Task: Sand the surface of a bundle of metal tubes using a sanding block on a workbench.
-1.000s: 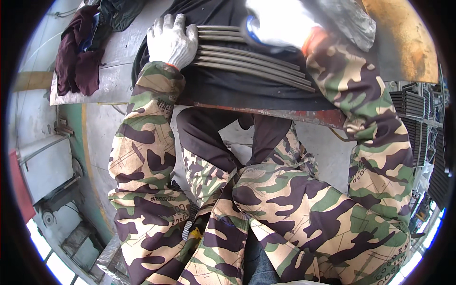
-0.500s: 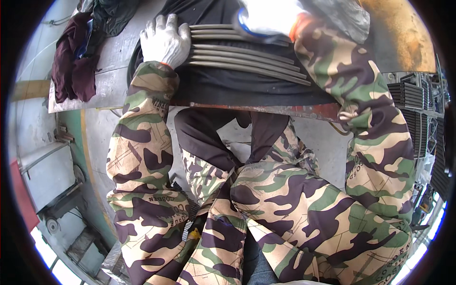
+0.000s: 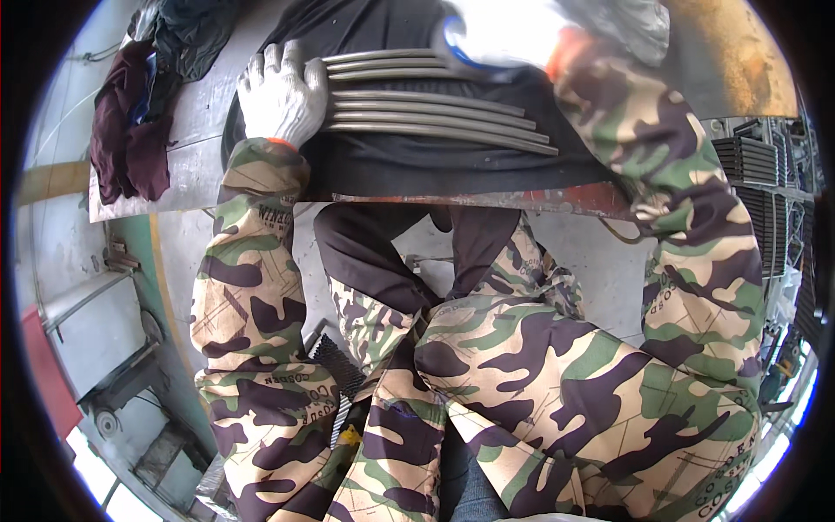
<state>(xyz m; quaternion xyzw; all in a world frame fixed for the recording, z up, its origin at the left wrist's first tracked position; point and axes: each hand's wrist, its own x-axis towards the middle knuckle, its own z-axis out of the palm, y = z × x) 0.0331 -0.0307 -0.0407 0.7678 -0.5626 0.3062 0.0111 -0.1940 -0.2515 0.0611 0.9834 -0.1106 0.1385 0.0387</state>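
Note:
Several slim grey metal rods (image 3: pixel 435 117) lie side by side in two groups on a black cloth (image 3: pixel 391 170). Over their left ends rests my left hand (image 3: pixel 283 96) in a white knitted glove, its fingers spread and flat. My right hand (image 3: pixel 513 35), also gloved in white, is at the right part of the upper rods, blurred and overexposed. Along its left side shows a blue-edged thing (image 3: pixel 457 43) that moves with the hand; its kind cannot be made out. The right fingers are not distinct, and the hand covers the right ends of the upper rods.
A maroon cloth (image 3: pixel 130 130) and a dark garment (image 3: pixel 196 35) lie on the metal table (image 3: pixel 196 139) at the left. Clear plastic (image 3: pixel 644 30) sits beyond my right arm, near a rust-stained brown sheet (image 3: pixel 739 61). Dark stacked bars (image 3: pixel 752 161) stand on the right.
My left hand appears slightly lower and further left in the picture, and the rods and table have shifted along with it. My right hand has moved slightly right with the blue-edged thing.

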